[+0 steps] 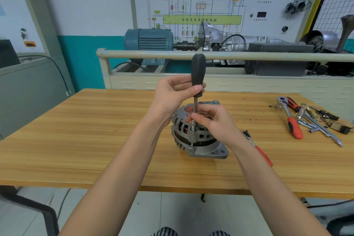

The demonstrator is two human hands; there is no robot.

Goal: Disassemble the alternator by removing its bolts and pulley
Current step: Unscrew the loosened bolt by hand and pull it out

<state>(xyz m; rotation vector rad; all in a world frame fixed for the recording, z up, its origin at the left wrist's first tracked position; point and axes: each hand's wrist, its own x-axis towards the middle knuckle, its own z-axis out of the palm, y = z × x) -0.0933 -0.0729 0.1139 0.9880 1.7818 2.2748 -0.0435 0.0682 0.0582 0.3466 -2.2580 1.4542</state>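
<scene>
1. Two hands work a screwdriver (198,74) standing upright over the alternator (197,136), which sits on the wooden table (95,140).
2. Left hand (173,93) curls round the bottom of the black handle.
3. Right hand (212,120) pinches the metal shaft just above a bolt (192,129) on the alternator's rim.
4. Right of the alternator lie a small ratchet (257,147) and, farther off, a pile of tools (310,119).

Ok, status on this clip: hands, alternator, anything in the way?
Left hand grips driver handle; right hand pinches its shaft. Driver upright, tip on alternator bolt. Nothing blocking; ratchets off right.
</scene>
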